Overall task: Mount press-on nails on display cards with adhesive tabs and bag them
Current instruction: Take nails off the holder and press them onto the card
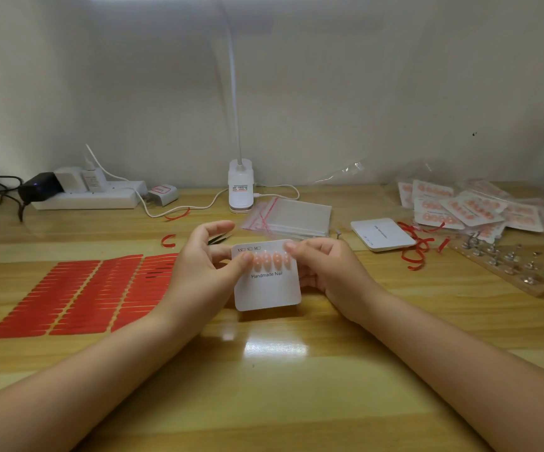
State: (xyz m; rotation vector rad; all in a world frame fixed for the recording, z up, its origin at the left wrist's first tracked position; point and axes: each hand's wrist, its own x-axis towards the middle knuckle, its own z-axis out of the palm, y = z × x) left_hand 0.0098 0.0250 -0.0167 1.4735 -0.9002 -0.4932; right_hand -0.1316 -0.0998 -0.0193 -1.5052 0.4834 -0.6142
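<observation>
A white display card (269, 290) printed "Handmade Nail" was held just above a wooden table (296, 370), a row of peach press-on nails (271, 261) mounted across its upper half.

The left hand (205, 269) pinched the card's left edge, thumb pressed on the row's end; the right hand (323, 265) gripped the right edge, fingertips on the last nail. Red adhesive tab sheets (78, 295) lay to the left, clear zip bags (292, 216) behind, spare cards (383, 234) and bagged finished sets (469, 207) to the right, near a nail stand rack (508, 265).
</observation>
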